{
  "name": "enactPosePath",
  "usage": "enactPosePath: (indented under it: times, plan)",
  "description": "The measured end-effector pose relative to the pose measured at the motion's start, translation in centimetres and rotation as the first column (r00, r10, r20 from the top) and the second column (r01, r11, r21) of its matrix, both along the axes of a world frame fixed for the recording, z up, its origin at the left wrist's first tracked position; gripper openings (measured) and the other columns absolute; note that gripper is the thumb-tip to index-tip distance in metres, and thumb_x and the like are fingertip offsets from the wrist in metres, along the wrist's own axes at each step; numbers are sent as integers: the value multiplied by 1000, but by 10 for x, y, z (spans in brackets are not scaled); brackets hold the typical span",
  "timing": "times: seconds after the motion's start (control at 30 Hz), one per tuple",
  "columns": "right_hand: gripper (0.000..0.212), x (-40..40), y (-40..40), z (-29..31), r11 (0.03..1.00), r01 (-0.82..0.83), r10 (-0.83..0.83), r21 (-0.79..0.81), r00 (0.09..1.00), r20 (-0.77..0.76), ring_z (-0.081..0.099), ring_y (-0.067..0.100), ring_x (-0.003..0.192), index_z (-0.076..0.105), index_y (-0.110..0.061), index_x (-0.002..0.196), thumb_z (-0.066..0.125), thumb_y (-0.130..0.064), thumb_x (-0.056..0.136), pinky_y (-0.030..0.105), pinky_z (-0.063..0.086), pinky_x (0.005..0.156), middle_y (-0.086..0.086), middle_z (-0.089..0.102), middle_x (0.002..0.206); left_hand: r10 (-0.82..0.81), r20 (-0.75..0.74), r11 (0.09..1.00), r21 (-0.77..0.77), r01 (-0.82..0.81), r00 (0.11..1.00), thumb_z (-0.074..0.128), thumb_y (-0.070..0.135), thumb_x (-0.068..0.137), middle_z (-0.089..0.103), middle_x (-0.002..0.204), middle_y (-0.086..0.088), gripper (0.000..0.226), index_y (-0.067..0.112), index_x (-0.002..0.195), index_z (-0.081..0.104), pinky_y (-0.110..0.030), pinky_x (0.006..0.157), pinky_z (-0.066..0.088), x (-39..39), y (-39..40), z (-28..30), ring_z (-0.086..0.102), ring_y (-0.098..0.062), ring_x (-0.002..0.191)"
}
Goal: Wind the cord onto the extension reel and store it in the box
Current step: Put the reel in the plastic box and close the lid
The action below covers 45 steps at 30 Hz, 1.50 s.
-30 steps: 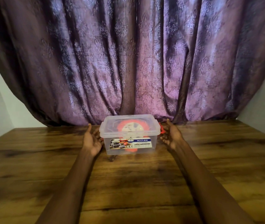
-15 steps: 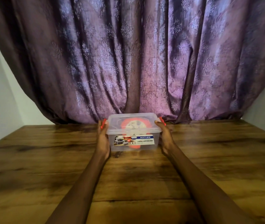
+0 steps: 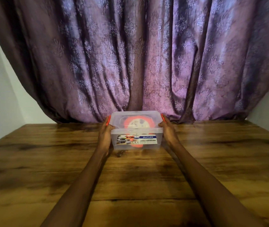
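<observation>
- A clear plastic storage box [image 3: 136,141] with a translucent lid stood on the brown wood-grain table [image 3: 32,169], far from the camera and close to the hanging purple patterned curtain [image 3: 130,54].
- The lid sat on top of the box, and a printed label reading "MULTI-BOX" ran across the front wall.
- Through the clear lid and walls the round orange-and-white extension reel [image 3: 137,124] showed inside the box; the cord itself could not be made out.
- The left hand [image 3: 105,136] was laid against the left side wall of the box, its thumb curled over the lid's front corner and its fingers reaching up by the orange clip [image 3: 108,120] on that side, grasping the box.
- The right hand [image 3: 167,132] mirrored it on the right side wall, thumb hooked onto the lid's edge, fingertips up by the orange clip [image 3: 163,117] there, likewise grasping the box.
- Both bare forearms stretched forward over the table, the box between them.
- Pale walls stood at either side of the curtain.
</observation>
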State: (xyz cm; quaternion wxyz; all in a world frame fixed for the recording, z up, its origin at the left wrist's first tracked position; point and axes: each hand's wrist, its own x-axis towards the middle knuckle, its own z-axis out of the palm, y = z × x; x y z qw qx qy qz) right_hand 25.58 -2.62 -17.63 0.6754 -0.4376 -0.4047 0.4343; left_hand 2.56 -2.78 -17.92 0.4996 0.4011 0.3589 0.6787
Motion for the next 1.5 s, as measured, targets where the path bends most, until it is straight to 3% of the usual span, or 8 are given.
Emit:
enactPosePath:
  times: [0.13, 0.2, 0.3, 0.43, 0.5, 0.67, 0.9, 1.5]
  plan:
    - [61, 2, 0, 1, 1000, -28, 28, -4, 1000, -1, 70, 1, 65, 39, -13, 150, 41, 7, 92, 20, 54, 52, -4, 62, 113, 48, -85, 998, 47, -44, 995, 43, -4, 93, 55, 143, -11, 56, 13, 146, 47, -36, 88, 56, -2, 2, 2, 59, -27, 112]
    - [54, 2, -4, -4, 999, -41, 41, -19, 999, 15, 71, 15, 93, 44, -20, 147, 44, -2, 97, 33, 59, 76, 0, 66, 118, 77, -166, 996, 60, -68, 983, 45, -1, 95, 54, 145, -8, 55, 14, 148, 45, -31, 88, 55, -4, 7, -1, 59, -25, 116]
    - [40, 6, -11, -19, 953, 252, -303, 170, 748, 591, 48, 21, 132, 47, -24, 144, 42, -29, 105, 27, 35, 107, 2, 52, 144, 115, -292, 992, 76, -97, 949, 43, 9, 101, 48, 151, -9, 50, 16, 150, 41, -45, 111, 43, -4, 6, -7, 51, -27, 133]
    - [53, 9, -17, -31, 845, 199, -534, 497, 385, 753, 42, 19, 131, 45, -24, 139, 40, -58, 98, 39, 34, 106, 0, 47, 140, 613, -707, 776, 622, -103, 352, 34, 29, 107, 51, 148, -9, 43, 10, 140, 52, -43, 119, 29, -22, -3, -22, 40, -22, 142]
    - [48, 5, -17, -35, 834, 122, -552, 539, 242, 798, 42, 20, 127, 45, -29, 134, 39, -59, 98, 40, 33, 102, -3, 46, 136, 650, -754, 753, 656, 56, 97, 27, 38, 106, 58, 138, -6, 46, 15, 132, 57, -42, 116, 32, -33, -9, -22, 45, -23, 136]
    - [32, -20, -19, -32, 792, 130, -608, 597, 77, 790, 43, 27, 123, 59, -30, 122, 39, -44, 101, 41, 34, 96, 3, 47, 132, 704, -699, 711, 693, 121, -125, 44, 41, 99, 66, 121, -6, 40, 13, 120, 64, -39, 105, 37, -52, -21, -13, 57, -26, 120]
    - [34, -97, -8, -11, 890, 93, -455, 446, 219, 863, 54, 33, 114, 63, -19, 132, 48, -25, 102, 40, 46, 94, 13, 55, 130, 765, -638, 641, 768, 1, -85, 48, 52, 98, 66, 98, -9, 43, 11, 101, 61, -38, 84, 47, -101, -37, -20, 61, -29, 92]
    - [65, -397, 19, 2, 868, -496, 64, -9, 94, 994, 7, 21, 153, 7, -24, 159, 17, -56, 104, 43, 7, 124, 1, 3, 167, 590, -569, 529, 808, -259, -572, 45, 40, 101, 72, 102, -14, 43, 6, 107, 70, -40, 83, 49, -341, -116, -24, 64, -31, 92]
